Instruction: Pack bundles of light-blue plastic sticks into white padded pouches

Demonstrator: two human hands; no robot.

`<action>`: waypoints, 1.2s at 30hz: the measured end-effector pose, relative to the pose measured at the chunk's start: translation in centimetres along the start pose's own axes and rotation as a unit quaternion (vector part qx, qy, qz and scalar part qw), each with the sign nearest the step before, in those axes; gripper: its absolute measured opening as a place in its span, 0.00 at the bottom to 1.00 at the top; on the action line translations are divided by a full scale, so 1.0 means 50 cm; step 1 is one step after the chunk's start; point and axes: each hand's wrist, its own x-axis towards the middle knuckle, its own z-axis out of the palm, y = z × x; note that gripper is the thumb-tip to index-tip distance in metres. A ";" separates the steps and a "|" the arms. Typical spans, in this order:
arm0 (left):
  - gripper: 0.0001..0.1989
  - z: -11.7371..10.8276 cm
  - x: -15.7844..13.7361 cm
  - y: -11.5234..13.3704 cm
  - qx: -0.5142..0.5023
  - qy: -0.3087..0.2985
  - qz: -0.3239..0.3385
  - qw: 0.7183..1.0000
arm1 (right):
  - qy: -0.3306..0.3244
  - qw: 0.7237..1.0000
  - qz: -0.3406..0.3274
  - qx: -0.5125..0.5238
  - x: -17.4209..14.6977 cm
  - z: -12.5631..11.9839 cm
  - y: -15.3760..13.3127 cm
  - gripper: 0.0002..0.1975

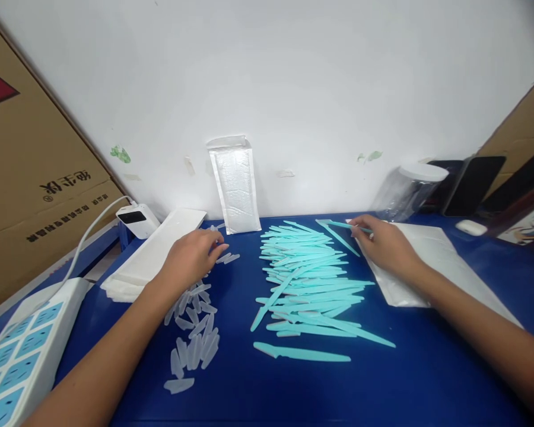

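The person's right hand (385,246) is near the far edge of the bench (231,397), right of its middle, with thumb and fingers pinched together on one end of a slim turquoise stick (339,225). The stick's free length points left from the fingertips, roughly along that far edge. A second turquoise stick (345,241) slants from near the free end toward the near right corner, passing just left of the fingertips.

The left hand (193,252) is also toward the far edge, left of the middle, its thumb and fingertips drawn near each other; whether anything sits between them cannot be told. Small translucent pieces (196,350) lie just beside and below it, scattered toward the near edge.

Between the hands, a heap of turquoise sticks (305,255) runs from the far edge toward the near one, well apart from the left fingertips and nearer the right hand. One lone stick (302,353) lies on the near-edge side of the heap. A white padded envelope (445,255) lies under the right forearm, toward the right edge; another envelope (235,187) leans upright against the wall (302,107) at the far edge.
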 end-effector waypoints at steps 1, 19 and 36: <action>0.14 -0.002 -0.001 -0.006 -0.001 -0.006 -0.005 1.000 | -0.002 1.000 -0.006 -0.005 -0.001 0.002 0.001 0.14; 0.16 0.032 -0.001 0.004 -0.158 -0.070 0.037 0.984 | -0.104 0.981 -0.150 0.067 -0.026 0.000 -0.054 0.13; 0.12 0.011 -0.003 0.065 -0.220 0.002 0.066 0.973 | -0.086 0.981 -0.160 0.072 -0.029 0.000 -0.055 0.12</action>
